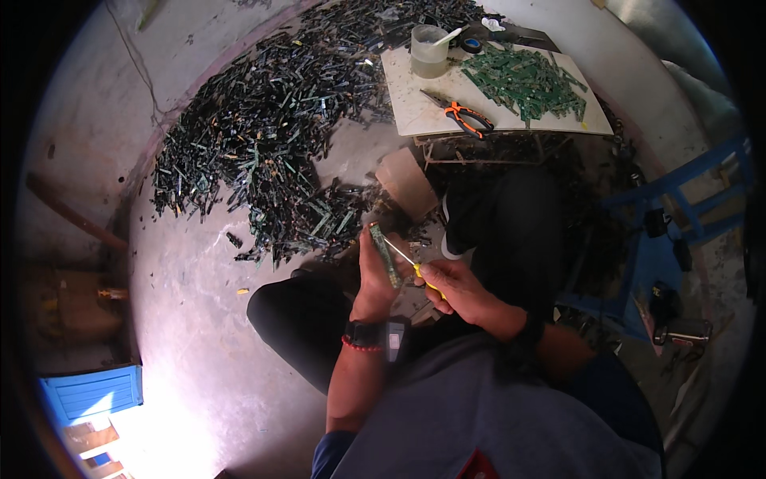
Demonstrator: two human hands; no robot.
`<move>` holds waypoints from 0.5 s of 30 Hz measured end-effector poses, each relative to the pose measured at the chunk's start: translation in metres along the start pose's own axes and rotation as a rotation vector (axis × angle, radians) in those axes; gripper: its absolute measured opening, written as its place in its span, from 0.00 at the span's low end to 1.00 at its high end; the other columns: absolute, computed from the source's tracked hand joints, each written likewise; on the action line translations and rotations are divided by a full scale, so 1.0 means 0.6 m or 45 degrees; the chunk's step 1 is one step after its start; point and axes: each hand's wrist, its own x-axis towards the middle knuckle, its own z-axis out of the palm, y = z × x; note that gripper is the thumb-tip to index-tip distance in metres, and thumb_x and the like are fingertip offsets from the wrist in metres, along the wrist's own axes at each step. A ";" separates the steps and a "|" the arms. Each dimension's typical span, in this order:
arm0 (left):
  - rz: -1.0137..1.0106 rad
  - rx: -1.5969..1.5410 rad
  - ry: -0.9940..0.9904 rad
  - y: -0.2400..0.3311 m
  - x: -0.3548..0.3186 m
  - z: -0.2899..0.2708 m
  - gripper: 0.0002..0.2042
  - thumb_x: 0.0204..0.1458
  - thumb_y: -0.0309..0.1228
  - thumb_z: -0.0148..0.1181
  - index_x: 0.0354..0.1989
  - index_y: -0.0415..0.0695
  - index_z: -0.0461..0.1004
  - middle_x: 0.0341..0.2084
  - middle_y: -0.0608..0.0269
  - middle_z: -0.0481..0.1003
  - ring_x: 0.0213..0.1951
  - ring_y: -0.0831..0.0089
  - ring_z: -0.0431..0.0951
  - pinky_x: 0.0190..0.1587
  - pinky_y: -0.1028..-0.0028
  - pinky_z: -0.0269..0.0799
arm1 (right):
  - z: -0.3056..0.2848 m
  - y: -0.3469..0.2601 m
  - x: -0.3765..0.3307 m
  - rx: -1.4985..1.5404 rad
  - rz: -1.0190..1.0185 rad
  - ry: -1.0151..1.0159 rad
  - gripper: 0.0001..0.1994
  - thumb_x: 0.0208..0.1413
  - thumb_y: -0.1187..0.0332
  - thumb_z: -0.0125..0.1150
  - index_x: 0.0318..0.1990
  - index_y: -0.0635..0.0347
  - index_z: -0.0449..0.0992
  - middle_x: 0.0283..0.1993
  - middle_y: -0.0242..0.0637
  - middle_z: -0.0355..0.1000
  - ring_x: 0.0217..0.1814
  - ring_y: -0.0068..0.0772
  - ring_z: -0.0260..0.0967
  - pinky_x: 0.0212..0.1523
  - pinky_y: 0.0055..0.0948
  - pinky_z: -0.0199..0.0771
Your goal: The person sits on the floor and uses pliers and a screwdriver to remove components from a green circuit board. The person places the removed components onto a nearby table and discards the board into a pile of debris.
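Note:
A narrow green circuit board strip (384,254) is gripped upright in my left hand (373,275), its fingers mostly behind the board. My right hand (461,294) is closed around the yellow handle of a screwdriver (423,275). The thin metal shaft points up and to the left, and its tip meets or lies very close to the upper part of the strip. Both hands are above my lap, between my knees.
A large heap of dark strips (271,152) covers the floor ahead and left. On a low white table (415,108) lie orange-handled pliers (459,114), a plastic cup (429,56), black tape (471,45) and a pile of green boards (527,84). A blue chair (638,231) stands right.

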 end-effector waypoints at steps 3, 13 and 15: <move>-0.001 -0.001 0.085 0.002 -0.006 0.013 0.29 0.53 0.61 0.34 0.14 0.49 0.57 0.10 0.70 0.53 0.13 0.77 0.50 0.16 0.77 0.43 | 0.002 -0.004 -0.002 0.026 0.013 -0.008 0.18 0.62 0.54 0.46 0.35 0.62 0.69 0.17 0.28 0.58 0.13 0.15 0.50 0.14 0.17 0.49; 0.040 0.067 0.083 -0.001 -0.002 0.000 0.30 0.54 0.62 0.34 0.14 0.48 0.58 0.10 0.70 0.53 0.13 0.77 0.51 0.16 0.77 0.45 | 0.013 0.024 0.003 0.018 -0.090 0.012 0.18 0.63 0.53 0.44 0.36 0.61 0.68 0.17 0.30 0.60 0.11 0.17 0.51 0.13 0.18 0.50; 0.041 0.079 0.081 0.000 -0.006 0.003 0.30 0.54 0.62 0.34 0.14 0.48 0.57 0.10 0.70 0.53 0.13 0.77 0.51 0.16 0.77 0.46 | 0.011 0.013 0.002 0.142 0.047 -0.045 0.17 0.63 0.54 0.43 0.37 0.60 0.68 0.18 0.30 0.60 0.11 0.17 0.50 0.12 0.18 0.49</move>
